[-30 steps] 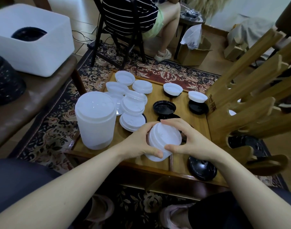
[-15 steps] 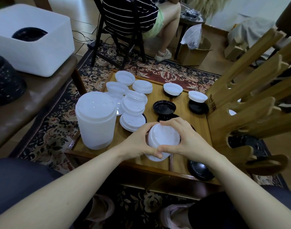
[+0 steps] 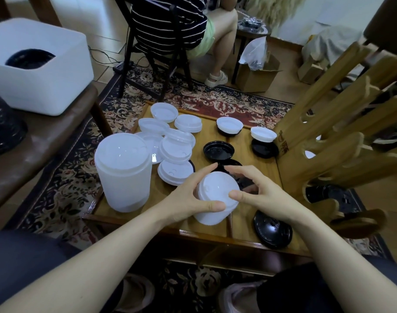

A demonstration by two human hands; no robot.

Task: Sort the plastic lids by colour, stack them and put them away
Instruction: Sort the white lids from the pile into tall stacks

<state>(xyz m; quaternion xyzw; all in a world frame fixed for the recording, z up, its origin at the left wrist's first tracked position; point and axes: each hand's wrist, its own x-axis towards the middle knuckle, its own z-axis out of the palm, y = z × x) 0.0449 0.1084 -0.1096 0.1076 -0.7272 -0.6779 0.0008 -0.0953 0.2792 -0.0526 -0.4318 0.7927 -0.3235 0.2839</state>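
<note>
Loosening since half a second ago, the right hand [image 3: 264,195] has drawn back from the top of the short stack of white lids [image 3: 215,197]: then its palm and fingers lay over the stack, now they arch above and beside it, with only the thumb tip touching the near right rim. The stack itself sits where it did, at the near middle of the desk [image 3: 256,141], tilted a little toward the right.

At the far left a white bin [image 3: 46,71] rests on a brown bench, a dark stack showing through its opening. On the desk's left edge stands the tall stack of white lids [image 3: 123,172], upright. Just right of it lie the loose white lids [image 3: 170,136] — overlapping, some flipped — reaching to the far edge.

The left hand [image 3: 188,199] grips the short stack from its left side, thumb curled across the near rim and forefinger stretched along the far side. The right hand is relaxed and open, fingers slightly bent, holding nothing.

Beyond the hands lies an upturned black lid [image 3: 219,151], with two white lids resting on black ones farther right. A domed black lid [image 3: 273,229] lies near the desk's near right corner — just under the right wrist. A wooden rack [image 3: 342,136] leans at the right edge.
</note>
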